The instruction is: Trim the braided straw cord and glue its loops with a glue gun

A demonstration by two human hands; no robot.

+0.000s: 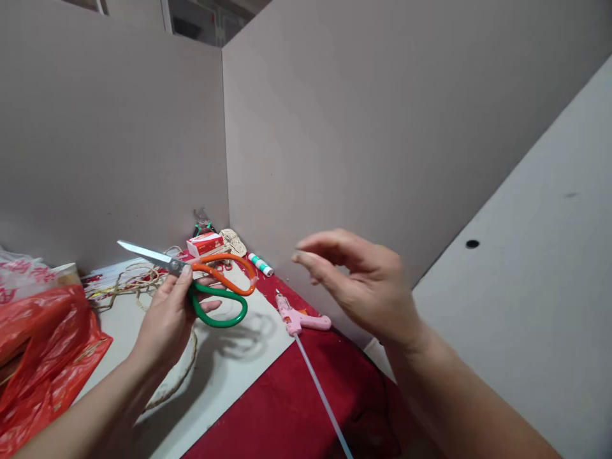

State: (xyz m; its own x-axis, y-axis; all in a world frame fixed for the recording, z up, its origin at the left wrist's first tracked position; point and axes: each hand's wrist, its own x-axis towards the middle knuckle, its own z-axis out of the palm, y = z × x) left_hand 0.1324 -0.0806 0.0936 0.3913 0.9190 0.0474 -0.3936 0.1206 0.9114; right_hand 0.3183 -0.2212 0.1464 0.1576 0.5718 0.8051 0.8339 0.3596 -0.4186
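Note:
My left hand [174,306] grips a pair of scissors [220,284] around the pivot, thumb on top. Their silver blades are together and point to the upper left; one handle loop is orange, the other green. Raised at the right is my right hand [358,280], fingers curled and thumb brought up to the index fingertip in a pinch. Whether anything small sits between those tips I cannot make out. Below and between both hands lies a pink glue gun [289,317], with a long translucent glue stick [321,392] out of its rear.
A white board [239,376] lies on a red cloth [282,408]. Twine [189,370], a red-white box [204,244], a white-green tube [261,264], woven beige piece [233,242] and pliers [203,223] lie toward the corner of grey panels [335,127]. At left is a red plastic bag [43,357].

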